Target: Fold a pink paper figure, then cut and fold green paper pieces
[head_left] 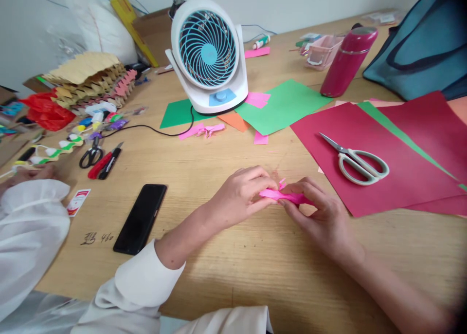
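A narrow strip of bright pink paper (pixel 290 196), bent and creased, is stretched between my two hands just above the wooden table (pixel 226 270). My left hand (pixel 251 190) pinches its left end with thumb and fingers. On the other end, the thumb and fingers of my right hand (pixel 324 214) are closed. A small curled pink bit (pixel 282 183) stands up behind the strip; whether it is joined to it I cannot tell. Scissors with pale handles (pixel 359 166) lie on dark red paper (pixel 328 134) to the right of my hands.
A white fan (pixel 209 56) stands at the back on green sheets (pixel 288 105), near pink scraps (pixel 209 129). Leftward lie a black phone (pixel 140 219), a red cutter (pixel 105 163) and black scissors (pixel 91 154). A magenta bottle (pixel 348 61) stands back right. Another person's sleeve (pixel 32 222) is far left.
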A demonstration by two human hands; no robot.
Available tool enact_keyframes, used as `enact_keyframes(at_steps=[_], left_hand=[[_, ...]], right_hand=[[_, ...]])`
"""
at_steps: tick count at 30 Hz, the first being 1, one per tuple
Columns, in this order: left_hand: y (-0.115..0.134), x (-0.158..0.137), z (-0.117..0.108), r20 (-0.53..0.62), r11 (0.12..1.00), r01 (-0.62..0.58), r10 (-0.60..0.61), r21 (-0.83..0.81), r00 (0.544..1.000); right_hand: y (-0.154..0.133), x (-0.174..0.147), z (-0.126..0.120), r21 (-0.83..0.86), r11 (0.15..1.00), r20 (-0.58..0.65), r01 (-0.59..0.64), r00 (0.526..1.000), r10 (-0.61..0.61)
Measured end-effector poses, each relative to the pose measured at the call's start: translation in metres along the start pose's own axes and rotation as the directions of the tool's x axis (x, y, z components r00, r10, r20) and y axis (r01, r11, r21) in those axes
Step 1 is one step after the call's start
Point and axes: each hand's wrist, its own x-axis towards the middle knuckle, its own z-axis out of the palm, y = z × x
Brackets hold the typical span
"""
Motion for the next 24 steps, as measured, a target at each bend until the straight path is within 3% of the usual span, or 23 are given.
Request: enact_keyframes(at_steps=[16, 24], left_hand=[[-0.0015, -0.0019, -0.0012, -0.016, 0.999, -0.040, 0.040, 0.006, 0.999], [-0.0018, -0.0013, -0.0017, -0.060, 0.993, -0.043, 0.050, 0.110, 0.997]], right_hand=[[0.0087, 0.0004, -0.0011, 0.106, 0.994, 0.070, -0.002, 0.997, -0.006], [0.0083, 0.0017, -0.0050, 0.199, 0.963, 0.084, -0.181, 0.982, 0.167]])
